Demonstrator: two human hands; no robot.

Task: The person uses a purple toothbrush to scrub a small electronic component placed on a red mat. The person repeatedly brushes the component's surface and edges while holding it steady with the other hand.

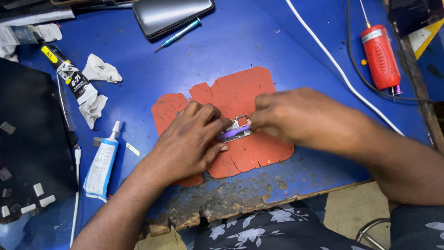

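Left hand (192, 139) is pinning a small circuit board (238, 127) with its fingertips on the orange mat (240, 95) at worktop (222, 51) centre | right hand (296, 118) is pinching a purple tool (233, 133) across the board | white glue tube (102, 162) is lying at 9 o'clock | red tool (380, 58) at 2 o'clock | dark phone (173, 15) at 12 o'clock.

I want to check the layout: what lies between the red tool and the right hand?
In the head view, a white cable crosses the blue table between the red tool and right hand.
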